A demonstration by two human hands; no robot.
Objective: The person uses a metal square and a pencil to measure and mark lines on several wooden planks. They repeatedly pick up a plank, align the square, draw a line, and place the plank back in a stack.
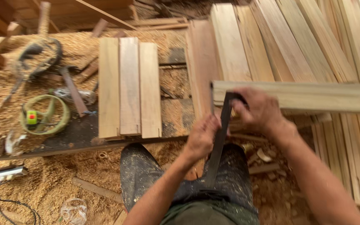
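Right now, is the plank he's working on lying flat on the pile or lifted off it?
Lifted. The plank is propped crosswise above the stacked boards, with the right hand and left hand gripping a dark metal square against its end.

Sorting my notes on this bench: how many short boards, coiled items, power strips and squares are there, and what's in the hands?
Short boards: 3
Coils: 2
Power strip: 1
Square, held by left hand and right hand: 1
Total: 7

Your forearms are bare, with no sleeves, gloves, watch or rings on your left hand [201, 139] or right hand [260, 111]. At six o'clock you wear dark grey fabric trousers [142, 175] dusted all over with pale sawdust specks, one knee at seven o'clock.
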